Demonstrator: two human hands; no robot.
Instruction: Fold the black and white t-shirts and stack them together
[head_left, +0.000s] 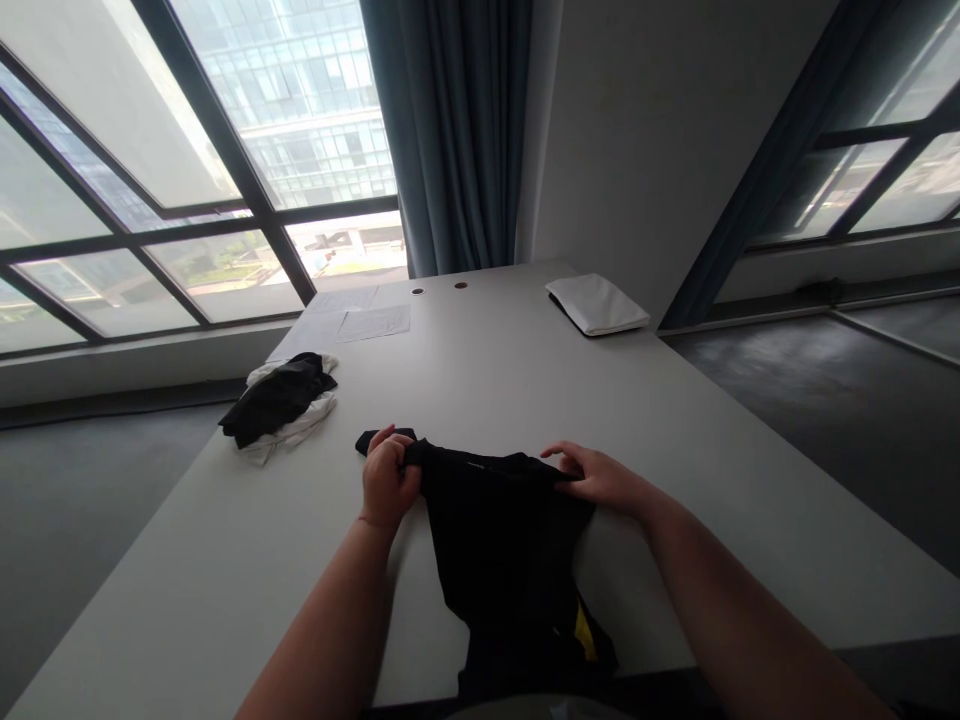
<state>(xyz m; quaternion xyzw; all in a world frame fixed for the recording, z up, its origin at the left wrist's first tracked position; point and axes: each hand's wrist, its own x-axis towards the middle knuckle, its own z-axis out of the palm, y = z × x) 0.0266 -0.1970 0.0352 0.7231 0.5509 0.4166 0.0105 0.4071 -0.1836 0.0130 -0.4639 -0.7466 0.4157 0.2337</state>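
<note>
A black shirt (510, 550) hangs and lies between my two hands at the near side of the white table, with its lower end toward me. A small line of print shows near its upper edge, and a yellow patch shows low on its right side. My left hand (391, 475) is closed on the shirt's upper left corner, with a flap of black cloth sticking out beyond the fingers. At the upper right corner my right hand (592, 475) pinches the cloth, its index finger lifted. The shirt's bottom end is partly cut off by the frame.
A crumpled pile of black and white cloth (281, 400) lies at the table's left edge. Paper sheets (373, 322) are behind it. A folded white cloth (598, 303) rests at the back right of the white table (720, 480). Windows and a blue curtain (457, 130) stand beyond.
</note>
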